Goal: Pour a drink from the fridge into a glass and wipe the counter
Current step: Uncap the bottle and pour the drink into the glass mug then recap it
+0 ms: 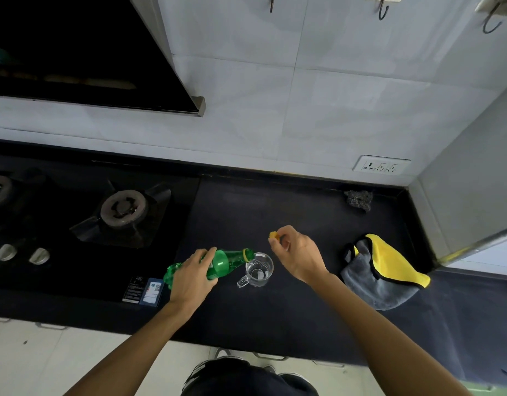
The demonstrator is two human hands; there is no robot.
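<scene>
Running under pale tiles (pixel 332 95), black counter (pixel 275 201) bears stove (pixel 123 208) and cloth (pixel 386 275).

One bottle (pixel 221 262), one cap (pixel 274 235), one glass (pixel 259 271), one cloth (pixel 389 281), two burners (pixel 123 208)

We wore a dark garment (pixel 246 378), seen at the near edge; our left forearm (pixel 138 335) and right forearm (pixel 375 318) were bare.

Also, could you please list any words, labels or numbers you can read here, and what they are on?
Nothing is legible.
Black rectangular sticker on the black glass hob: print too small.
Blue-and-white sticker beside it: QR code, text blurred.
Green plastic bottle: label unreadable.
</scene>
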